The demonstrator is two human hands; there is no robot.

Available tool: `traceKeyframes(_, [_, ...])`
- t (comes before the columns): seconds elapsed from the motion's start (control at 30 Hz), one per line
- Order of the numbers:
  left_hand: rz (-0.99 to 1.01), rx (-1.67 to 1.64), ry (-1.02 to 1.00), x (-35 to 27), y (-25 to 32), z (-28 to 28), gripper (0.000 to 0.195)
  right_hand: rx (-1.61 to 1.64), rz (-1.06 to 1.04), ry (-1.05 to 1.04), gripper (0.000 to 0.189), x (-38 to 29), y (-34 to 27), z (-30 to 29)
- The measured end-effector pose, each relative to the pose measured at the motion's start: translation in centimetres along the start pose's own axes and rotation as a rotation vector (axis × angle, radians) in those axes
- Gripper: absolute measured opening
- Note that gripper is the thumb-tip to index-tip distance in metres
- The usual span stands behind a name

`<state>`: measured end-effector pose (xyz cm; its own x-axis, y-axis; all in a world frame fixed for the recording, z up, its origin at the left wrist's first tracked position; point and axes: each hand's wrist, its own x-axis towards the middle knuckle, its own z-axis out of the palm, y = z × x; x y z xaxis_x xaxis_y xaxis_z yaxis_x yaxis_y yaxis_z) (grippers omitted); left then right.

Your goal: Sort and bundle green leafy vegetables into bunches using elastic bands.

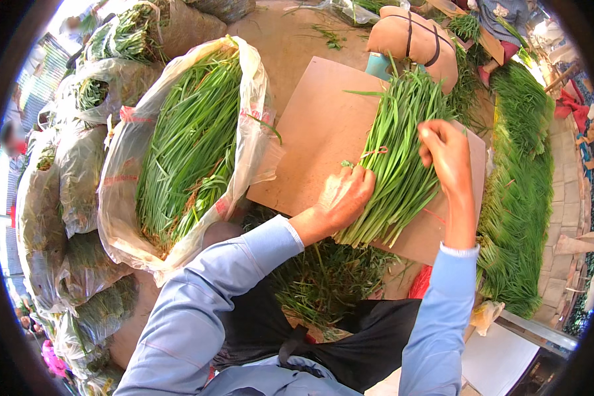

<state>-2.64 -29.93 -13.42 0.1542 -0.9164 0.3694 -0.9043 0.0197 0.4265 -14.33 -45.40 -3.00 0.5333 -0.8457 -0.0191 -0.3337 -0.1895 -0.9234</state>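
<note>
A bundle of long green garlic chives [401,148] lies on a tan board [321,119], leaf tips away from me, cut ends near its front edge. A thin pink tie [374,152] crosses the left side of the bundle. My left hand [346,195] rests against the bundle's lower left side with curled fingers; whether it grips any stalks is hidden. My right hand [440,148] is raised at the bundle's right side, thumb and fingers bent together; anything between the fingertips is too small to tell. A pink strand [434,216] lies on the board below it.
At left stands an open plastic bag [114,188] of loose chives, with several filled bags [81,173] beyond. Bundled chives [519,198] line the right side. Loose trimmings [326,282] lie below the board. Past it is a strapped cushion [411,39]; another person [505,24] sits at top right.
</note>
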Motion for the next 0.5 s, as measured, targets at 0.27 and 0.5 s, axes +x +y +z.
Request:
traceKeyframes(0.27, [-0.038, 0.101, -0.062, 0.4, 0.3, -0.3, 0.013, -0.22, -0.278, -0.048, 0.016, 6.2, -0.5, 9.4])
traceKeyframes(0.5, [-0.037, 0.078, -0.084, 0.5, 0.4, -0.6, 0.01, -0.657, -0.064, -0.22, 0.017, 7.9, 6.4, 6.0])
